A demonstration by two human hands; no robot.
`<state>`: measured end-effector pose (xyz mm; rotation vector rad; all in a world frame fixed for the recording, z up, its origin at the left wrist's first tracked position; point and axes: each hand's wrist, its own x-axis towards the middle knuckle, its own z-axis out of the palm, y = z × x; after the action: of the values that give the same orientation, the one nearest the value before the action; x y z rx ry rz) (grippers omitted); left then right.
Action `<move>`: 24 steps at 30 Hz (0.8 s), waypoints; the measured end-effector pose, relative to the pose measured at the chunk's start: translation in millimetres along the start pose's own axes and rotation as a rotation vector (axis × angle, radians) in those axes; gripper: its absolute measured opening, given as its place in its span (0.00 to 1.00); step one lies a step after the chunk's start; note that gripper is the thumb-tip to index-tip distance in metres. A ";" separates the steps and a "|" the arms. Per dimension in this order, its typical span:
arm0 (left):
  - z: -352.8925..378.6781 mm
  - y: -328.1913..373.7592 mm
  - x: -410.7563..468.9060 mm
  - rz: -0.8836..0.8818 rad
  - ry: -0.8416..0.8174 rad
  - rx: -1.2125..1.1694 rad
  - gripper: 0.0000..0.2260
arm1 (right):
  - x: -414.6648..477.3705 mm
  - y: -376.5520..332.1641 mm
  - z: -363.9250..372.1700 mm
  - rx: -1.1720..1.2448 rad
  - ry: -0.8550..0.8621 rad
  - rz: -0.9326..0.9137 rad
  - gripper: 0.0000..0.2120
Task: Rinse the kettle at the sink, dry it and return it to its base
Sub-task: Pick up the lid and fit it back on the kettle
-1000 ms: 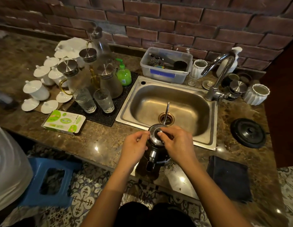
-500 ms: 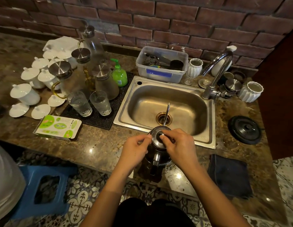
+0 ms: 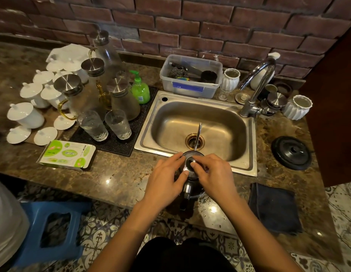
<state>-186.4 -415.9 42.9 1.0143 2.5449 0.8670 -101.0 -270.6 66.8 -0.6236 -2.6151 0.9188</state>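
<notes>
**Both hands on the kettle lid at the sink's front edge**

Here we are at the counter, and the gooseneck kettle [image 3: 190, 191] stands on the stone just in front of the sink [image 3: 253, 146]. Its thin spout [image 3: 198, 134] reaches up over the basin, in line with the drain [image 3: 191, 141]. The steel lid [image 3: 187, 166] is seated on top, so what's inside the kettle can't be seen.

The left hand [image 3: 166, 181] clasps the kettle's top from the left, fingers curled over the far rim and thumb on the near side. The right hand [image 3: 213, 177] comes in from the right, with its curled fingertips pinching at the centre of the lid.

Off to the right, well apart from the kettle, sits the round black base [image 3: 291, 153]. A dark cloth [image 3: 274, 209] lies flat on the counter in front of it.

Now the containers. Behind the sink, a clear plastic tub [image 3: 190, 90] holds a scouring pad, some dark-handled utensils and a black cup. A white ribbed pot [image 3: 231, 79] stands beside it, and a second ribbed pot [image 3: 297, 107] sits right of the faucet [image 3: 257, 85]; their contents can't be made out.

On the black mat [image 3: 115, 143] to the left stand a green soap bottle [image 3: 140, 89], steel-lidded glass carafes [image 3: 72, 95] and two tumblers [image 3: 92, 125]. Whether the glassware holds water I can't tell. Further left are white lidded cups [image 3: 25, 114], and a green-and-white box [image 3: 66, 155] lies near the counter's edge.
</notes>
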 end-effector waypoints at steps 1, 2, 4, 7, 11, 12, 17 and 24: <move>1.0 0.4 0.9 0.010 -0.008 0.002 0.22 | -0.2 -0.5 0.2 -0.001 -0.006 0.000 0.10; 2.2 0.8 2.2 0.014 -0.015 0.004 0.22 | -0.4 -0.6 0.3 -0.004 -0.011 0.002 0.10; 4.0 1.1 3.8 0.005 -0.025 0.011 0.22 | -1.1 -0.2 0.9 -0.006 -0.009 0.012 0.11; 4.3 -1.3 6.1 0.004 -0.029 0.035 0.22 | -4.2 0.0 3.5 -0.018 0.012 0.031 0.11; 3.0 -2.0 7.9 0.014 -0.045 0.100 0.22 | -7.2 -2.0 8.9 -0.025 0.052 0.053 0.11; 2.3 -2.1 8.7 0.014 -0.045 0.117 0.23 | -7.7 -2.7 9.8 -0.025 0.062 0.053 0.11; -0.1 -3.4 11.0 0.011 -0.070 0.158 0.23 | -8.5 -3.4 12.8 -0.024 0.108 0.043 0.10; -1.4 -5.8 15.1 0.017 -0.054 0.209 0.22 | -9.4 -2.4 14.9 -0.030 0.078 0.068 0.10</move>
<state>-201.0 -409.4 40.1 1.1040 2.6258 0.5776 -99.8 -284.7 55.9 -0.7454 -2.5571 0.8593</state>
